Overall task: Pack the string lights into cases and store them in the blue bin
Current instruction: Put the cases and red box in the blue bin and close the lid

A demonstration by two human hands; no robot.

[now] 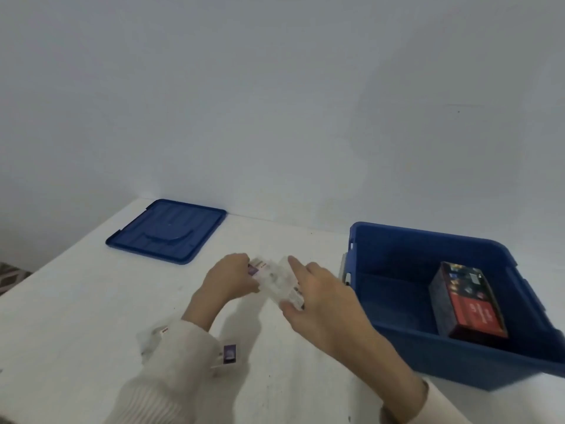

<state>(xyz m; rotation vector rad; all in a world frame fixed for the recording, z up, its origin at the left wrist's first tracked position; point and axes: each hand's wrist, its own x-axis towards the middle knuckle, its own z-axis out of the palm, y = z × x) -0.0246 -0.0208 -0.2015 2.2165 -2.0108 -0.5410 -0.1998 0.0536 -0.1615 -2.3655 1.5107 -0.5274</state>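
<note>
From the head view, a clear plastic case (276, 278) is held just above the white worktop (76, 316) between both hands. The left hand (227, 278) is closed on the case's left end, where a small purple label shows, so its grip is narrow and holds the case. The right hand (321, 304) is laid over the right end, index finger stretched along the top and thumb tucked under the near edge; its grip holds the same case. What lies inside the case cannot be told through the blur.

A second clear case (153, 341) is seen nearer on the worktop, partly hidden under the left sleeve (180, 362), with a small purple card (229, 354) just beside that sleeve.

The blue bin (397, 304) stands open at the right, with a dark printed box (467, 301) leaning inside against its right wall. The blue lid (166, 231) lies flat at the far left, well apart from the bin.
</note>
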